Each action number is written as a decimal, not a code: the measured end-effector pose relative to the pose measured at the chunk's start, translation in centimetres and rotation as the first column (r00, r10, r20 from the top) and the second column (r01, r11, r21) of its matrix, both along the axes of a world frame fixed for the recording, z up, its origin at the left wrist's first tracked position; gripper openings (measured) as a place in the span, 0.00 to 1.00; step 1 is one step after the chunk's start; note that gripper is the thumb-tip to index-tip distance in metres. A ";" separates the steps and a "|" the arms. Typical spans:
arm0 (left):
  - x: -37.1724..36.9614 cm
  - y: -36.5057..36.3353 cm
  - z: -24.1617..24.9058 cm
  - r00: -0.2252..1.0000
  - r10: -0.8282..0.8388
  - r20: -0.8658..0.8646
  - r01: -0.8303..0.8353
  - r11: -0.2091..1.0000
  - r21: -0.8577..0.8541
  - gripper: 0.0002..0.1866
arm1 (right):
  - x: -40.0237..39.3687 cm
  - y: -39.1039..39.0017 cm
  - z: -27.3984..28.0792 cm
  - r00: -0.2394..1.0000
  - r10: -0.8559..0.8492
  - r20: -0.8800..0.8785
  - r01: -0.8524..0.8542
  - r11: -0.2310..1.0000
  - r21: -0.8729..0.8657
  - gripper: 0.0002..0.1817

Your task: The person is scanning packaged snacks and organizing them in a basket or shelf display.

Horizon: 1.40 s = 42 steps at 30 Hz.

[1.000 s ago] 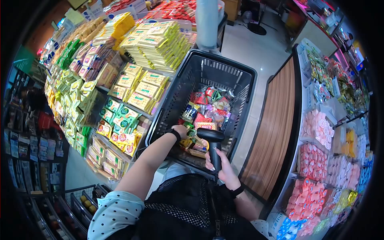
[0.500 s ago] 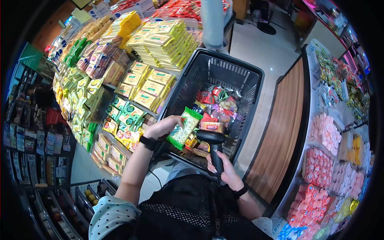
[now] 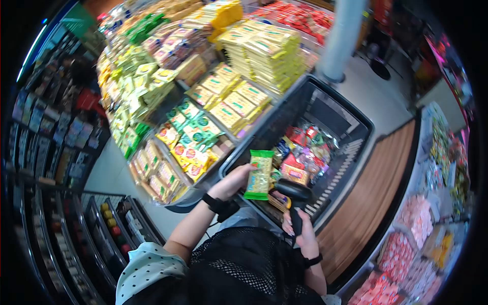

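My left hand [image 3: 234,183] is closed on the edge of a snack packet [image 3: 260,178] with green ends and a pale, clear middle. The packet is over the near left part of a dark plastic shopping basket [image 3: 325,108]. Close by on the right, my right hand [image 3: 306,233] grips the handle of a black handheld barcode scanner [image 3: 293,190], its head just right of the packet's lower end. Several wrapped snacks [image 3: 315,147] in red, purple and clear wrapping lie in the basket, partly hidden by the scanner and packet.
Left of the basket, a sloped display holds stacked yellow packets [image 3: 269,48], green packs [image 3: 195,127] and other snacks. A pale post [image 3: 343,40] rises behind the basket. A wood-panelled counter [image 3: 368,190] and pink packaged goods [image 3: 414,218] are on the right. Black shelving [image 3: 86,229] stands lower left.
The head view has turned, shifting the basket and display rightward. The packet has gone from tilted to nearly upright in the view. Both hands keep their holds.
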<state>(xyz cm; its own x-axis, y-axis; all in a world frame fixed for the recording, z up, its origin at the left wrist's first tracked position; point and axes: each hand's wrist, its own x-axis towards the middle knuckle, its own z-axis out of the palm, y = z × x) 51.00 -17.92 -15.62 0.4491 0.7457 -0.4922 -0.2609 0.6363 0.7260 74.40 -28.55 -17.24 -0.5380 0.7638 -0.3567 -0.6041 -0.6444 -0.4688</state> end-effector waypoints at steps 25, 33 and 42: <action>-36.4 -2.7 3.2 -0.085 0.884 -0.459 -0.021 0.459 0.888 0.25 | -1.4 1.1 1.0 0.969 -0.247 0.027 0.246 0.936 -0.253 0.17; -39.1 -1.0 2.7 -0.624 0.359 -0.694 0.379 0.916 0.133 0.53 | -1.0 1.6 0.2 0.972 -0.228 0.050 0.233 0.936 -0.264 0.19; -17.9 3.0 10.6 0.090 0.855 -0.510 0.598 0.363 0.714 0.25 | -1.5 1.8 1.0 0.958 -0.259 0.122 0.281 0.933 -0.226 0.18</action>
